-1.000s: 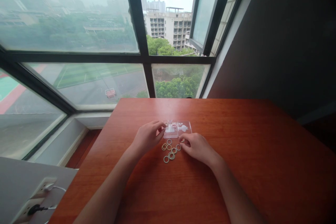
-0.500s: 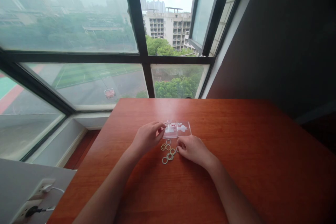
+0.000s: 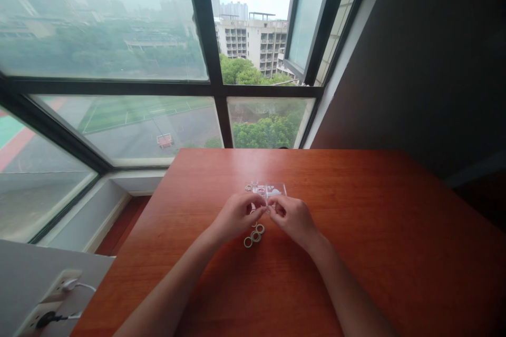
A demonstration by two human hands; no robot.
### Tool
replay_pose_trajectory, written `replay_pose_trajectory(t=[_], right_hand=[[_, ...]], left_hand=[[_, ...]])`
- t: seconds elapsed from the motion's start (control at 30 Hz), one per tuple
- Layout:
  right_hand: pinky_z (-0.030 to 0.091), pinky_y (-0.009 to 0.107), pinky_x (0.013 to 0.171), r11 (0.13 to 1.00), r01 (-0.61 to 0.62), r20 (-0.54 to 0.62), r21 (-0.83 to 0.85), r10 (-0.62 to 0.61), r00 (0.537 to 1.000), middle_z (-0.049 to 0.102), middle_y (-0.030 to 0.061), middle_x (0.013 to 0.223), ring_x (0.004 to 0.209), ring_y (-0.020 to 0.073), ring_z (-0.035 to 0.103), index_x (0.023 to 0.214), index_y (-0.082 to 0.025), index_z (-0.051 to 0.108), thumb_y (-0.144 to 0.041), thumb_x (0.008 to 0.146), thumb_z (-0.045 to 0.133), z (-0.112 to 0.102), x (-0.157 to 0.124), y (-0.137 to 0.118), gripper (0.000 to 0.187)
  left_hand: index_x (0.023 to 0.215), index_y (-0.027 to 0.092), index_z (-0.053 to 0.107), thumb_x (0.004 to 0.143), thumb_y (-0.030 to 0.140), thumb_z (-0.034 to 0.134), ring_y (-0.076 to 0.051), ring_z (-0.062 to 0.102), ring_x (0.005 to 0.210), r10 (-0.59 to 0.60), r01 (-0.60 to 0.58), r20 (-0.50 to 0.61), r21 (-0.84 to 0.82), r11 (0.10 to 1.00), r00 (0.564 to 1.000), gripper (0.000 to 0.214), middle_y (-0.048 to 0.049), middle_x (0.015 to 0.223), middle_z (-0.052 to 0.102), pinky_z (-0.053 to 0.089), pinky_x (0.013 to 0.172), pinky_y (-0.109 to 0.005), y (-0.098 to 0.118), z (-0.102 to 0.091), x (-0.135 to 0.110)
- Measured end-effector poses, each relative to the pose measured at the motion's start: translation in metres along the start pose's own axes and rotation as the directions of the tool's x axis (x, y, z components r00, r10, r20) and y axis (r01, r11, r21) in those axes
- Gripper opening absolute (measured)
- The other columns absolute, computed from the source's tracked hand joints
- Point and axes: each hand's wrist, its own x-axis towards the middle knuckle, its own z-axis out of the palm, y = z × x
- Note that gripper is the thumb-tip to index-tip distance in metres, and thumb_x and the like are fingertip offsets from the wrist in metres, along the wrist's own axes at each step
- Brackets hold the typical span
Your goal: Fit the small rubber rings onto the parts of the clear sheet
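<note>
My left hand point(image 3: 238, 216) and my right hand point(image 3: 293, 218) meet fingertip to fingertip just in front of a clear plastic box point(image 3: 281, 189). The right thumb and fingers are pinched on a small pale ring point(image 3: 269, 212), mostly hidden by the fingertips. The left thumb and forefinger close in at the same spot; what lies between them is hidden. Several pale greenish rings point(image 3: 256, 236) lie on the table below the hands, some overlapping, and others are partly covered by the left hand. The box stands open, with a few small rings point(image 3: 249, 188) at its left end.
The reddish-brown wooden table point(image 3: 375, 231) reaches up to the windows. A dark window frame point(image 3: 219, 88) runs along its far side. To the lower left, a wall socket point(image 3: 51, 300) holds a white plug and a black plug.
My right hand has picked up a ring from the table and moved up and left. My left hand has come away from the box's left end, down and right, to meet it.
</note>
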Motion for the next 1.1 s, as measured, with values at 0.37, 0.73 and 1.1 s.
replay_pose_trajectory(t=[0.37, 0.73, 1.1], right_hand=[[0.033, 0.022, 0.062, 0.991, -0.030, 0.147, -0.133, 0.050, 0.988, 0.068, -0.0006, 0.077, 0.069, 0.0135, 0.060, 0.091, -0.024, 0.067, -0.025, 0.087, 0.055, -0.005, 0.001, 0.003, 0.012], [0.028, 0.025, 0.058, 0.968, -0.042, 0.263, -0.248, 0.109, 0.959, 0.071, 0.0008, 0.078, 0.071, 0.0161, 0.063, 0.081, -0.024, 0.067, -0.025, 0.084, 0.055, 0.002, -0.001, 0.005, 0.012], [0.034, 0.021, 0.063, 0.994, 0.085, 0.022, -0.065, -0.084, 0.996, 0.064, -0.0015, 0.068, 0.062, 0.0113, 0.055, 0.085, -0.022, 0.066, -0.019, 0.083, 0.054, 0.000, 0.000, -0.001, 0.012]], left_hand=[[0.077, 0.018, 0.063, 0.081, 0.019, 0.053, -0.010, 0.050, 0.059, 0.016, 0.006, -0.097, 0.220, 0.976, 0.995, 0.011, 0.0005, 0.070, 0.062, 0.037, 0.057, -0.021, -0.009, -0.013, 0.001], [0.085, 0.021, 0.066, 0.083, 0.024, 0.053, -0.014, 0.058, 0.067, -0.042, 0.098, -0.158, 0.370, 0.924, 0.987, 0.014, -0.0017, 0.082, 0.069, 0.040, 0.061, -0.023, -0.020, -0.030, -0.001], [0.082, 0.016, 0.067, 0.086, 0.027, 0.052, -0.009, 0.050, 0.057, -0.032, 0.036, -0.049, 0.085, 0.996, 0.998, 0.019, 0.0007, 0.066, 0.062, 0.037, 0.056, -0.019, -0.006, -0.016, 0.001]])
